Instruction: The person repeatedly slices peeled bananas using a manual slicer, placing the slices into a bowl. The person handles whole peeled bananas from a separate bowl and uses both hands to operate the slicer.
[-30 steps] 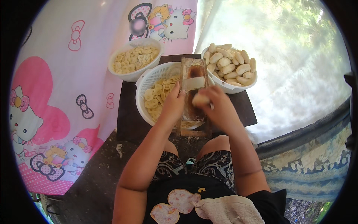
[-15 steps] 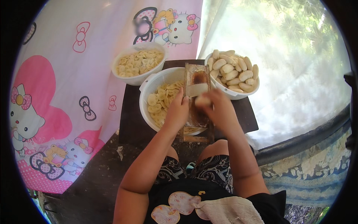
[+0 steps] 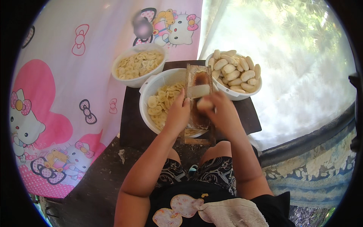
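Note:
A wooden slicer (image 3: 199, 81) with a pale blade plate lies across the white colander (image 3: 145, 108) in front of me. My left hand (image 3: 179, 112) grips the slicer's left edge, fingers closed round it. On the slicer's face, just below the blade plate, my right hand (image 3: 224, 111) holds a peeled banana (image 3: 204, 105), partly covered by the fingers. Banana slices (image 3: 165, 101) lie in the colander, to the left of the slicer and underneath it.
A white bowl of banana slices (image 3: 139, 64) stands at the back left. At the back right, a white basin (image 3: 242, 95) holds several peeled bananas (image 3: 236, 72). All rest on a dark table (image 3: 132, 125). A pink printed curtain (image 3: 64, 94) hangs on the left, a pale sheet (image 3: 295, 75) on the right.
Both hands keep almost the same place on the slicer, with the banana still below the blade plate. The whole view has shifted very slightly.

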`<state>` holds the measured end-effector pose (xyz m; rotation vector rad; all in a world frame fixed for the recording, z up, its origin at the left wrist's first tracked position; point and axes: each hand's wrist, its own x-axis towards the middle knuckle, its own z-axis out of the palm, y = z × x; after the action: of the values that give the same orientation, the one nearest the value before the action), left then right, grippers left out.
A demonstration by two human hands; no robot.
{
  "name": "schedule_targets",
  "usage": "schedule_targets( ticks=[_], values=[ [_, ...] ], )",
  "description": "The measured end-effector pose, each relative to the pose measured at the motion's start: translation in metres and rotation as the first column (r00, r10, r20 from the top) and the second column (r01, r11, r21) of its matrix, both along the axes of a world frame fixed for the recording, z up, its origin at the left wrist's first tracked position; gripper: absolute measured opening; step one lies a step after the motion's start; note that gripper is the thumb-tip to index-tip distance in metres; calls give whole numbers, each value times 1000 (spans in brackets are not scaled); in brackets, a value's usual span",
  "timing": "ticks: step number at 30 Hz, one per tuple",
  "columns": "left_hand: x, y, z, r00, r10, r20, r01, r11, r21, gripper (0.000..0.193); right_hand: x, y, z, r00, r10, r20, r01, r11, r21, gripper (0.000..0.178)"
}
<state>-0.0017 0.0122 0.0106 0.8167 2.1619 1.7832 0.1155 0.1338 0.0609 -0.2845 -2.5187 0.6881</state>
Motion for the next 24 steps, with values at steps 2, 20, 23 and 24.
schedule_targets(
  ticks=[2,20,23,24],
  values=[
    [1,0,-5,999,28,-23,-29,999,-24,52,22,-17,-5,998,49,-33,-49,999,-17,28],
    [1,-1,-6,999,7,-52,-7,1000,3,51,-15,0,-7,996,-8,-92,13,999,48,29],
    [1,-2,-1,998,-40,-40,40,999,-3,51,-84,41,9,982,-182,-40,185,978,93,31],
    [0,-4,3,999,-36,-29,35,999,-9,51,-92,49,9,989,-137,-50,142,981,132,33]
  ],
)
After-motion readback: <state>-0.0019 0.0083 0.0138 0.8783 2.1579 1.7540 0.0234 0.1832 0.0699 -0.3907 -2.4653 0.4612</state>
